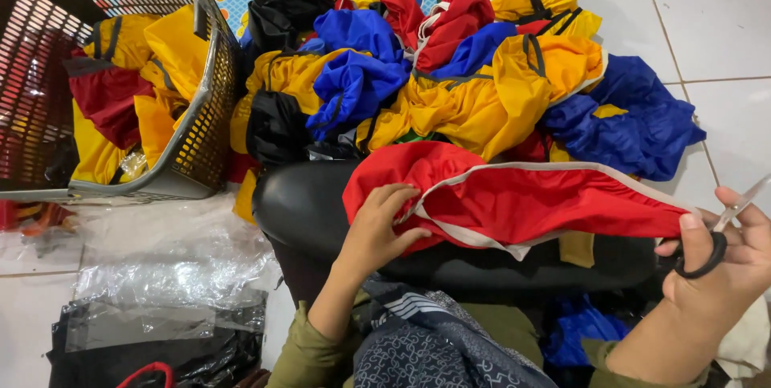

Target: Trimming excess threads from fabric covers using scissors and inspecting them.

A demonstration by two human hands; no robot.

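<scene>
A red fabric piece (522, 199) with white trim lies across a black padded stool (305, 203) in front of me. My left hand (377, 227) presses on the red fabric's left end, fingers curled over the white edge. My right hand (723, 263) holds a pair of black-handled scissors (719, 235) at the fabric's right tip, blades pointing up and right.
A heap of yellow, blue, red and black fabric pieces (450, 67) lies beyond the stool on white floor tiles. A grey plastic laundry basket (201, 115) with more pieces stands at the left. Clear plastic sheeting (161, 267) and a black bag (144, 356) lie at lower left.
</scene>
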